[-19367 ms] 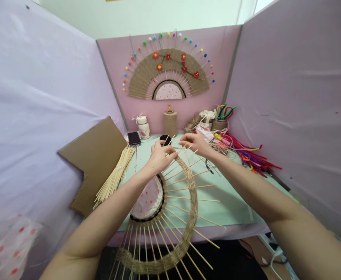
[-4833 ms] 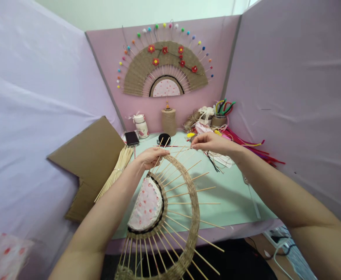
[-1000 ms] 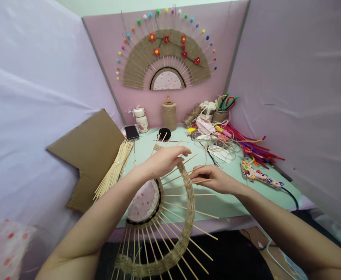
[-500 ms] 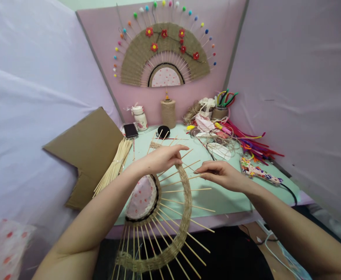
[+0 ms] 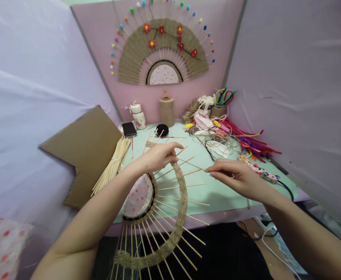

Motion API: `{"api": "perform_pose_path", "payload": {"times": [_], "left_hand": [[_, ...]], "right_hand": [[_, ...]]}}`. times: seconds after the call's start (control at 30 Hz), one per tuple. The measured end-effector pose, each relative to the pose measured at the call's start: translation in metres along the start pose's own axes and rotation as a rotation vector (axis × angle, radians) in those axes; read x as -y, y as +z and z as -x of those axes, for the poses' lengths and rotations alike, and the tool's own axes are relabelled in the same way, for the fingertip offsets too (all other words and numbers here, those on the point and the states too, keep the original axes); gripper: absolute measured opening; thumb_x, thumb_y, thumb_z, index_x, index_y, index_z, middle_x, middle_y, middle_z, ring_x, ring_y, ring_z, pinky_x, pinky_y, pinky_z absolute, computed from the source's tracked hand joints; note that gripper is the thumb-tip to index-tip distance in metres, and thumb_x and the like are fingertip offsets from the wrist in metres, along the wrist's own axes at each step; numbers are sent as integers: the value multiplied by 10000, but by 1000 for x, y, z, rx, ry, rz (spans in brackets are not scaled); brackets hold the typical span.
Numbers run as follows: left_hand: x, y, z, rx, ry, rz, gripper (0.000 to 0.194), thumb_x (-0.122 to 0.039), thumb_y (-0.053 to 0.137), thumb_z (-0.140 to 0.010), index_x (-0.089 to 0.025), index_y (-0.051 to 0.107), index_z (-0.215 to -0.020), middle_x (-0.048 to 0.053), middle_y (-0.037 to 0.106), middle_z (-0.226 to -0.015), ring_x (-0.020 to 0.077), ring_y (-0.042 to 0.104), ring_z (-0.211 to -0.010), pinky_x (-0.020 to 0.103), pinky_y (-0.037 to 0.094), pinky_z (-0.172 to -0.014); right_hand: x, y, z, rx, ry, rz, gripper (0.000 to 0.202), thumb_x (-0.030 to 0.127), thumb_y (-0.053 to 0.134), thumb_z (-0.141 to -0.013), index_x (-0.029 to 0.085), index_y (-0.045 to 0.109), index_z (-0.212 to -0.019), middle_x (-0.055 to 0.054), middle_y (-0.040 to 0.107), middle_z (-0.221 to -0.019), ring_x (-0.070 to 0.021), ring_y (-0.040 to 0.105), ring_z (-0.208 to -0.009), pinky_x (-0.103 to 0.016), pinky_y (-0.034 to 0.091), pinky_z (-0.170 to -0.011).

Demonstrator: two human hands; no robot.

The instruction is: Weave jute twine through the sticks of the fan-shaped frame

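Observation:
A half-round frame of thin sticks fans out around a pink dotted half-disc (image 5: 139, 197) edged in black and white. A band of woven twine (image 5: 182, 194) curves across the sticks. My left hand (image 5: 165, 154) grips the frame at the upper end of that band, fingers bent around a stick. A strand of twine (image 5: 191, 164) runs taut from there to my right hand (image 5: 228, 174), whose thumb and fingers pinch it. The frame's lower part hangs over the table's front edge.
Bundled sticks (image 5: 112, 165) and cardboard (image 5: 83, 147) lie left. Behind stand a twine spool (image 5: 167, 111), black yarn (image 5: 161, 130), a phone (image 5: 129, 129) and a bottle (image 5: 138, 116). Right are colourful pipe cleaners (image 5: 252, 146) and a patterned glue gun (image 5: 263, 172). A finished fan (image 5: 135, 54) hangs behind.
My right hand has moved right, away from the frame, and a longer length of twine shows between my hands. The whole view has shifted slightly.

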State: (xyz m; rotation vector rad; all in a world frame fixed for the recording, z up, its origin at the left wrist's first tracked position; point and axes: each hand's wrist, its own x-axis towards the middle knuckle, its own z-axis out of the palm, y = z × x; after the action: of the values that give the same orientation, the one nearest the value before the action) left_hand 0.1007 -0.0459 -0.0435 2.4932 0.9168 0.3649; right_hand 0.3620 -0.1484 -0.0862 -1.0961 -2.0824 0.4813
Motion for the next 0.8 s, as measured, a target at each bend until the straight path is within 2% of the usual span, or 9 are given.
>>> {"api": "perform_pose_path", "payload": {"times": [0.13,0.27,0.37,0.5,0.63,0.73,0.8], "left_hand": [[-1,-1,1,-4,0,23,379,-176,573,-868,-202,564,-1246,10,704,-872,145,637,-777,279,462,-767],[-1,-2,2,-5,1,72,360,-209,568,-880,-187,562,-1239,15,703,-847,143,637,-761,284,469,-762],[0,-3,3,-4,-2,105,345,-235,572,-881,-185,572,-1222,14,706,-831,144,639,-755,282,474,-748],[0,0,2,-34,-35,91,312,-279,552,-899,-185,599,-1193,12,709,-818,142,647,-729,270,475,-716],[0,3,-1,-74,-76,11,203,-296,570,-888,-190,674,-1026,0,703,-747,143,645,-685,263,462,-690],[-2,0,-1,-122,-107,-92,151,-266,565,-877,-180,686,-848,-2,682,-689,140,619,-648,255,436,-650],[-8,-7,2,-182,-110,-189,166,-254,548,-879,-180,679,-808,1,676,-688,141,603,-643,255,420,-634]], "right_hand": [[3,3,2,32,-82,-25,205,297,547,-940,192,719,-979,-52,687,-804,-137,616,-733,-256,462,-677],[-6,11,2,62,-26,-76,231,322,544,-940,186,730,-955,-57,686,-802,-141,619,-734,-253,456,-654],[-14,28,5,78,69,-166,272,367,547,-936,173,738,-938,-62,684,-792,-137,604,-688,-249,442,-614],[-14,65,10,119,128,-368,302,403,557,-927,175,754,-951,-62,678,-785,-140,603,-694,-250,455,-628],[-8,91,11,121,131,-474,303,411,567,-918,183,764,-948,-69,684,-821,-157,617,-754,-274,477,-693],[-7,93,9,104,160,-479,297,409,582,-906,180,762,-968,-57,673,-787,-146,594,-704,-266,465,-647],[-5,89,5,73,172,-499,290,410,602,-893,179,756,-979,-65,692,-829,-149,608,-723,-270,477,-656]]}}
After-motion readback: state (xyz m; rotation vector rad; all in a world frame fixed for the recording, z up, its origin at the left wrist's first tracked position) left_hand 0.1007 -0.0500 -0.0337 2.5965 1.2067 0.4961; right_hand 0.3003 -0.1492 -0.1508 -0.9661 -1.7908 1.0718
